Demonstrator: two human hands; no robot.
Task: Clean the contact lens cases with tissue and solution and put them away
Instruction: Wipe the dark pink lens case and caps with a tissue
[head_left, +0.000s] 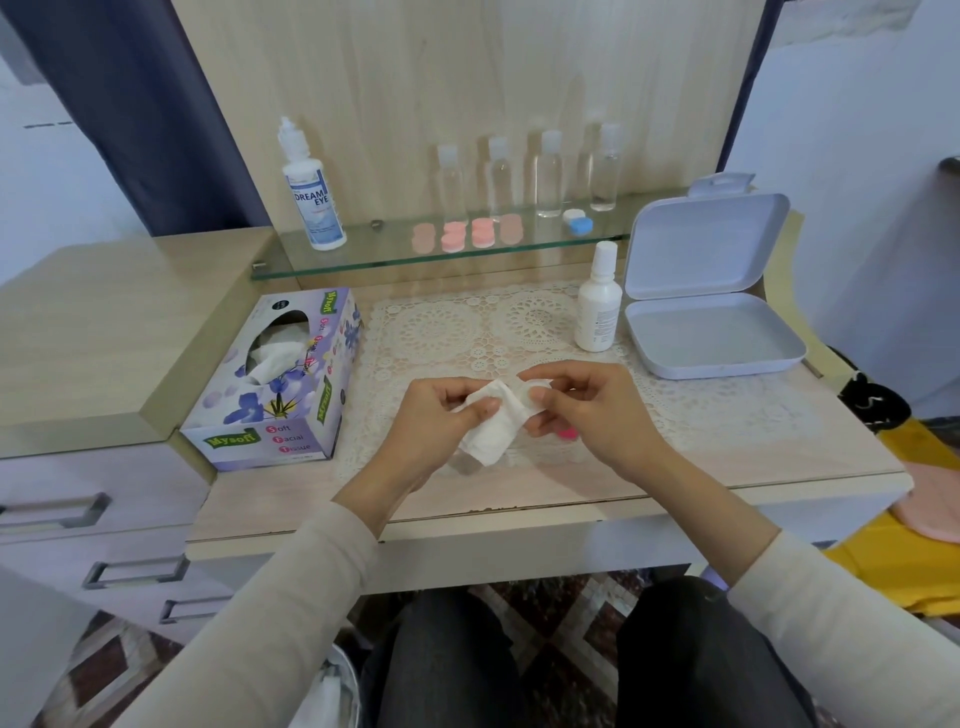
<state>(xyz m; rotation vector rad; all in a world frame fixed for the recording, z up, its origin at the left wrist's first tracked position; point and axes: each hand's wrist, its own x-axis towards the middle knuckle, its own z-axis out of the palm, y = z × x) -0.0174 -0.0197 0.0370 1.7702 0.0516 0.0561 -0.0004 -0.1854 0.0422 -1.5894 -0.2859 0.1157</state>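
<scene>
**Pinching left hand (441, 415) and right hand (589, 410) press tissue (488, 434) to lens case part**

Thumb and curled fingers of the left hand grip a crumpled white tissue just above the lace mat (467, 332) at the middle of the dressing table (571, 493). The right hand meets it from the other side. Its thumb and fingertips pinch a small white case piece (537, 387) against the upper edge of the tissue, and fingers and paper hide most of this piece. A pink piece (567, 432) lies on the mat under the right hand, only partly in sight.

Along the glass shelf (363, 260) at the back sit several pink lens cases (453, 235), with a white-and-blue lens case (579, 221) to their right. Behind them stand four clear bottles (550, 171). A tall solution bottle (311, 197) labelled "Dream Eye" stands upright at the shelf's left end.

On the table below, a small white bottle (597, 304) stands upright just beside an open white box (714, 353), whose lid is raised. A flowered tissue box (280, 384) rests at the mat's left edge with a sheet poking from its slot.
</scene>
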